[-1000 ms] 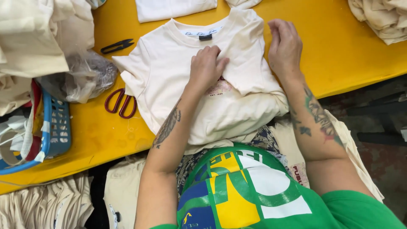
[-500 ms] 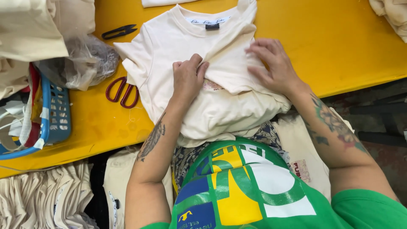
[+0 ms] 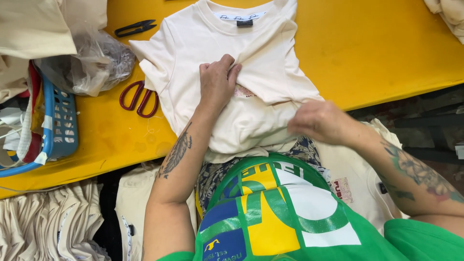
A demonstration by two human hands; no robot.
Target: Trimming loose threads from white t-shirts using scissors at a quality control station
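- Yellow counter (image 3: 377, 43) carries a cream T-shirt (image 3: 203, 43), half folded, near its front edge.
- Left hand (image 3: 218, 79) stays fisted, pinching the fold.
- Right hand (image 3: 316, 122) has slid down off the shirt's side to its hem — fingers curled, grip unclear.

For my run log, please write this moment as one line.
left hand: presses cream T-shirt | right hand: at its lower fold | surface: yellow table

Two scissors (image 3: 139, 99) — one basket (image 3: 62, 121), seemingly

L hand (image 3: 218, 82): palm down, fingers curled | R hand (image 3: 316, 121): blurred, fingers bent, forearm angled in
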